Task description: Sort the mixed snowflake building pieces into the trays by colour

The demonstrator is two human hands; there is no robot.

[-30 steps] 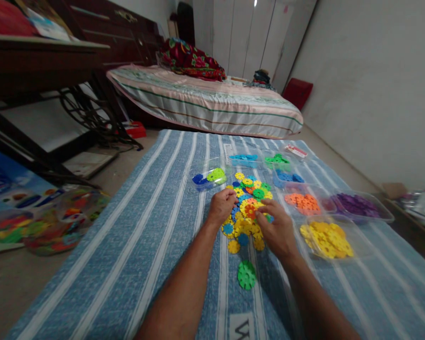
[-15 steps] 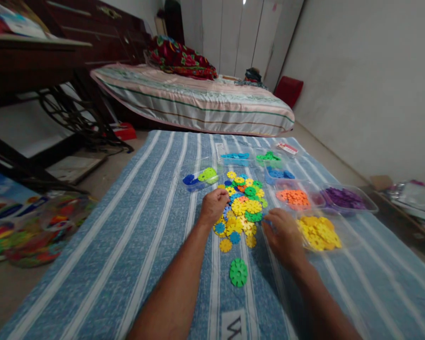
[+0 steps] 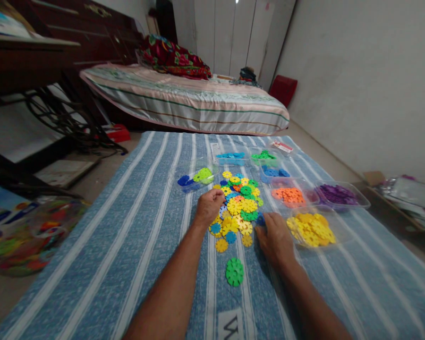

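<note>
My left hand [image 3: 209, 207] is closed at the left edge of a pile of flat, notched plastic discs [image 3: 236, 206], mostly yellow with some green, blue and orange. Its fingertips are pressed together, and whatever they hold is hidden. On the pile's right side my right hand [image 3: 276, 240] is low over the cloth, with a blue notched disc [image 3: 260, 218] at its thumb and fingertips. One larger green notched disc [image 3: 234, 271] lies by itself in front of the pile.
Clear tubs hold sorted discs: yellow [image 3: 313, 230], orange [image 3: 288, 196], purple [image 3: 336, 194], blue [image 3: 274, 172], light blue [image 3: 230, 157] and green [image 3: 264, 157]. Another tub, left of the pile, has dark blue and lime discs [image 3: 203, 175]. A striped cloth [image 3: 156, 198] lies underneath.
My right hand has come slightly down and turned flatter, and a blue disc now shows at its fingertips. My left hand stays at the pile's edge. The whole view has shifted slightly.
</note>
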